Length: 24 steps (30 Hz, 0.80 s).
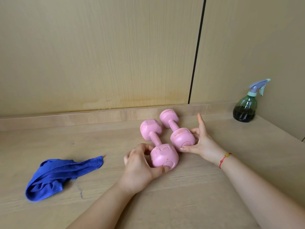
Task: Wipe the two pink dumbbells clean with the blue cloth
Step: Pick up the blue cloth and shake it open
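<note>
Two dumbbells (165, 157) (182, 139), near heads in left hand (138, 166) and right hand (202, 144).

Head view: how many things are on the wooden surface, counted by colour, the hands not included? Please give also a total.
Pink: 2, the left dumbbell and the right dumbbell
Blue: 1, the cloth
Green: 1, the spray bottle
Total: 4

home interior: wood-grain cabinet panels (99, 55), wood surface (181, 195), spray bottle (245, 109).
</note>
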### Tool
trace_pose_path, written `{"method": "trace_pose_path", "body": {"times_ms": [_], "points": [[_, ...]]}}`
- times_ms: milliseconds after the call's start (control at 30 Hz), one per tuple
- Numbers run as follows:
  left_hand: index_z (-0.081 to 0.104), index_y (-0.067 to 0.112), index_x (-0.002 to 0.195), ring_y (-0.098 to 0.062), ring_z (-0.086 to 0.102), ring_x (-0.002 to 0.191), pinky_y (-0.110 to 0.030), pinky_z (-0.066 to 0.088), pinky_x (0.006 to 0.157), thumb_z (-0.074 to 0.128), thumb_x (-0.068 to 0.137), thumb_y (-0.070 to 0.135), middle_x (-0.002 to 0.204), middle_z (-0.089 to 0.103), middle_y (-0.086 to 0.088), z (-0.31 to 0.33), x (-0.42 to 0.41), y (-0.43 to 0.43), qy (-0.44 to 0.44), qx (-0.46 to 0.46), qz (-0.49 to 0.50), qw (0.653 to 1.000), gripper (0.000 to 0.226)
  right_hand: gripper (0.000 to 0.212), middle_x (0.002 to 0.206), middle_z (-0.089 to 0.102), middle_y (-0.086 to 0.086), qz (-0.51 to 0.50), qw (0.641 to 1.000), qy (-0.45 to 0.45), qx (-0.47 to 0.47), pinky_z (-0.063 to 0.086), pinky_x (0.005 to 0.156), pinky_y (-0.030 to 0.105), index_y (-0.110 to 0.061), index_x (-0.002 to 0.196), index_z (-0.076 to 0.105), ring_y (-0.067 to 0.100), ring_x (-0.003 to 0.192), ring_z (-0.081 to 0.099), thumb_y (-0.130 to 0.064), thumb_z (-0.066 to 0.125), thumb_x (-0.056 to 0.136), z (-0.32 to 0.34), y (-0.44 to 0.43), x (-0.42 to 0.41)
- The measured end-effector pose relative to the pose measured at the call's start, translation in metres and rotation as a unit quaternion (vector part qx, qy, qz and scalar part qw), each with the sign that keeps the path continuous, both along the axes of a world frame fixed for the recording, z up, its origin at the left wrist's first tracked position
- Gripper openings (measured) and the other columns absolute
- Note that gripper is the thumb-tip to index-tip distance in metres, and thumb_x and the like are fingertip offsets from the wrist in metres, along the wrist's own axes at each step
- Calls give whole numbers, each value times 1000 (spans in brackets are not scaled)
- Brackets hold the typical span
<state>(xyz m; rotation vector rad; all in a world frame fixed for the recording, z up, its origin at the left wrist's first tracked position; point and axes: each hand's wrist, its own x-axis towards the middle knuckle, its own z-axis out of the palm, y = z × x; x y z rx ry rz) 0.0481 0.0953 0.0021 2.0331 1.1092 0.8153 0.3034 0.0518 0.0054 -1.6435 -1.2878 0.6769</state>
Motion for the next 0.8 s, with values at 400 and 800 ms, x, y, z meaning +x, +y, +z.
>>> {"method": "trace_pose_path", "body": {"times_ms": [400, 800], "points": [[47, 42, 92, -15, 56, 99, -31, 38, 96, 75, 42, 74, 85, 68, 7, -5, 1, 6, -1, -15, -22, 1000, 66, 138, 134, 49, 2, -31, 1000, -2, 3, 40, 100, 22, -36, 148, -24, 8, 120, 53, -18, 88, 69, 0, 11, -9], [46, 35, 93, 1, 49, 99, -32, 29, 102, 76, 45, 66, 64, 58, 21, 5, -13, -9, 22, 7, -50, 998, 64, 149, 119, 50, -6, -109, 992, -57, 10, 45, 102, 36, -38, 149, -23, 17, 116, 53, -32, 91, 52, 22, 11, -36]]}}
